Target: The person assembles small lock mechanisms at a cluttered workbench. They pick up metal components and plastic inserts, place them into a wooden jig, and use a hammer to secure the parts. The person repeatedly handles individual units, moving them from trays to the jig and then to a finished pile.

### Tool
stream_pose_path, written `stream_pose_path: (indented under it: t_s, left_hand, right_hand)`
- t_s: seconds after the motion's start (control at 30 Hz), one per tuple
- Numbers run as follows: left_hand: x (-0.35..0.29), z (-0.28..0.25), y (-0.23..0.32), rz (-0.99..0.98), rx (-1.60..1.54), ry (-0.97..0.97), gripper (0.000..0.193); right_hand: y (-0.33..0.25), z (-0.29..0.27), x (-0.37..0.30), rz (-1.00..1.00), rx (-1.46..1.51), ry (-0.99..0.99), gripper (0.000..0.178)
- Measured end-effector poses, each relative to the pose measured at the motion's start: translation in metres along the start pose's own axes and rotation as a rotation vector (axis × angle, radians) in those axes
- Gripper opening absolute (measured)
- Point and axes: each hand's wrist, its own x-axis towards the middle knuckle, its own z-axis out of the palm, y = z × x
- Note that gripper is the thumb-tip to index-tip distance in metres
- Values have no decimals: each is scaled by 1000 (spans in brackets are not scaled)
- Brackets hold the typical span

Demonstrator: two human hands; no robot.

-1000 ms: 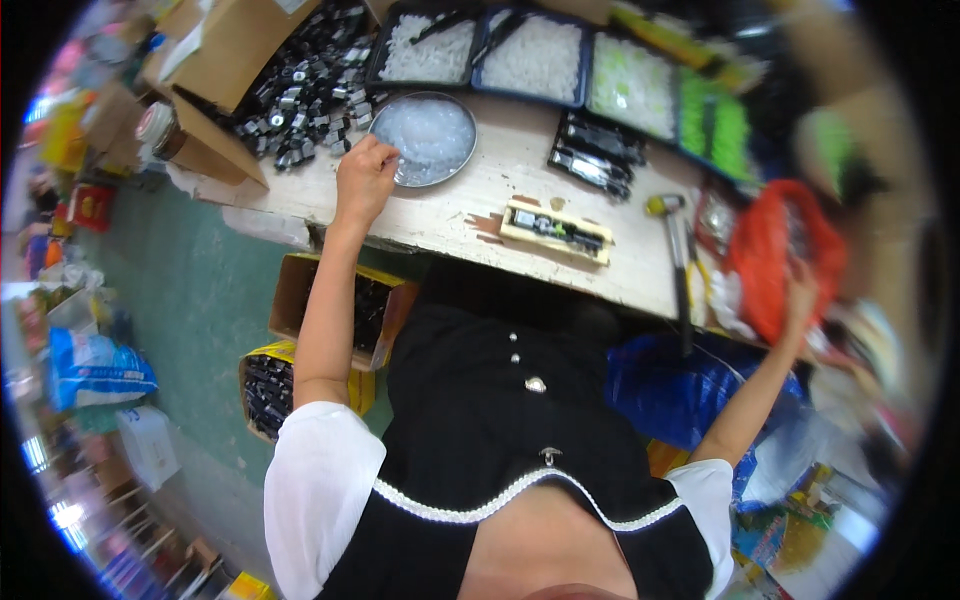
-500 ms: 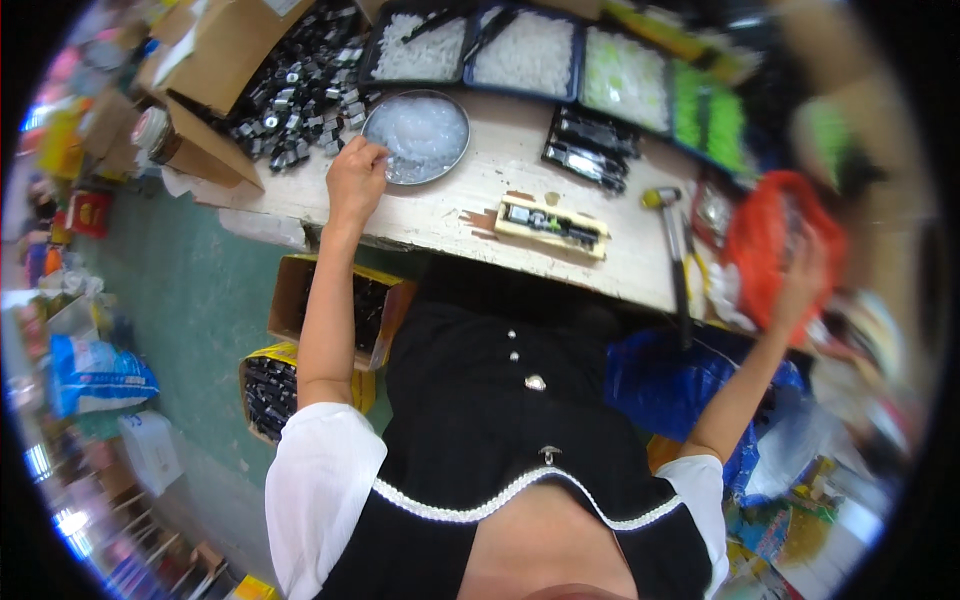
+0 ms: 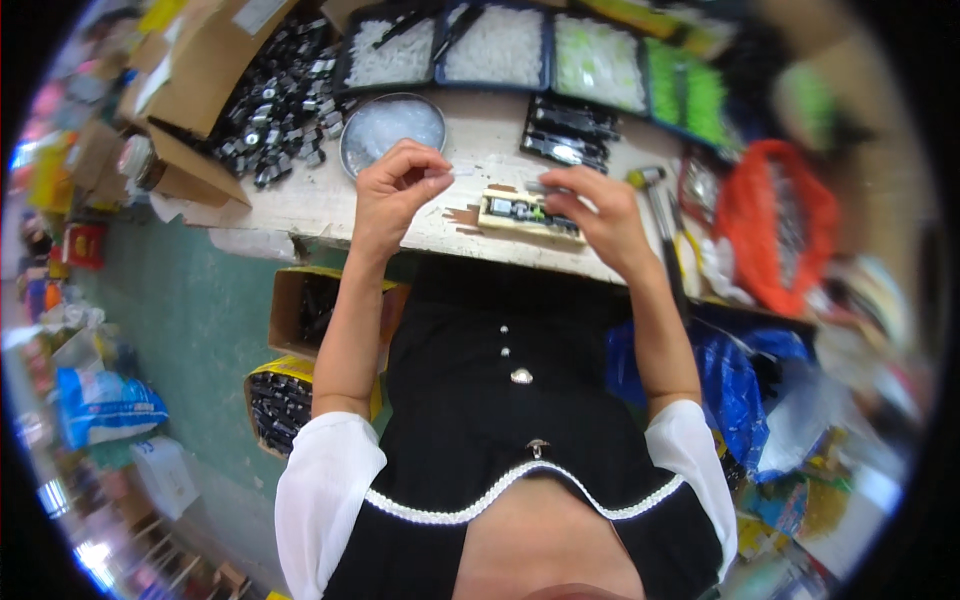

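Note:
Over the worktable, my left hand (image 3: pixel 398 192) pinches a small translucent piece (image 3: pixel 461 172) between thumb and forefinger. The piece points toward my right hand (image 3: pixel 608 215), whose fingers are closed on a small grey, metallic-looking part (image 3: pixel 540 187). Its exact kind is too small to tell. Below that part lies a cream-coloured holder (image 3: pixel 548 230) with a black and silver assembly (image 3: pixel 512 208) set in it, partly covered by my right fingers. A round metal bowl (image 3: pixel 345 152) of whitish translucent gel stands just beyond my left hand.
Trays of white pieces (image 3: pixel 492 50) and green pieces (image 3: pixel 685 90) line the back. Black and silver parts (image 3: pixel 275 110) are heaped at left. Black casings (image 3: pixel 570 135) lie beyond the holder. A hammer (image 3: pixel 660 215) and an open red bag (image 3: pixel 745 235) are at right.
My left hand has moved right from the bowl, carrying the translucent piece. My right hand has left the red bag and come over the holder with the small grey part.

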Motion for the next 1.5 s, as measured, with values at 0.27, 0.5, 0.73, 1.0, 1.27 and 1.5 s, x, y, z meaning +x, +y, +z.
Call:
stream_pose_path:
  t_s: [0.27,0.5,0.73,1.0,1.27,1.5]
  left_hand:
    - [-2,25,-6,40,-27,-80,14]
    - [-4,30,-5,50,-28,-106,14]
    - [-6,38,-4,284,166,-79,14]
    - [-9,51,-1,433,389,-131,15]
    - [-13,67,-13,508,487,-133,17]
    - [-13,72,-31,406,576,-154,22]
  right_hand:
    - [-1,7,2,-5,32,2,18]
    - [-2,7,3,-64,-37,-42,19]
    - [-2,4,1,62,116,-105,18]
    - [9,3,-8,302,370,-140,20]
    - [17,-3,-25,432,312,-107,20]
    - [42,-12,-47,572,418,-20,13]
